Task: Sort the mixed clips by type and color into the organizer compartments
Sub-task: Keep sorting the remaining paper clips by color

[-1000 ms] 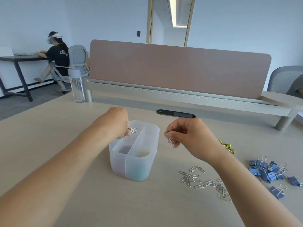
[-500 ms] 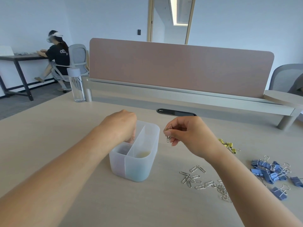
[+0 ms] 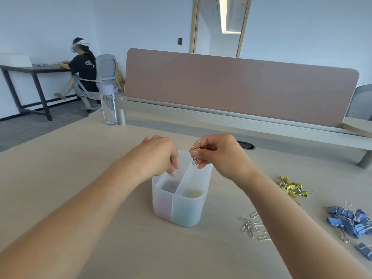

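Observation:
A translucent white organizer (image 3: 182, 210) with a middle divider stands on the table. My left hand (image 3: 159, 156) hovers over its left compartment, fingers pointing down and loosely apart, nothing visible in them. My right hand (image 3: 217, 156) pinches a few silver paper clips (image 3: 195, 154) above the divider's far end. Dark clips lie in the left compartment (image 3: 171, 186). Loose silver paper clips (image 3: 253, 227) lie on the table right of the organizer. Yellow binder clips (image 3: 291, 187) and blue binder clips (image 3: 350, 218) lie in piles further right.
A clear water bottle (image 3: 108, 105) stands at the table's far left by the pink divider panel (image 3: 231, 85). A cable port (image 3: 245, 144) sits behind my right hand. A person sits at another desk (image 3: 82, 67) in the background.
My left hand dipped over the left compartment and the clips it held are gone from view. My right hand moved left with its paper clips, now above the organizer.

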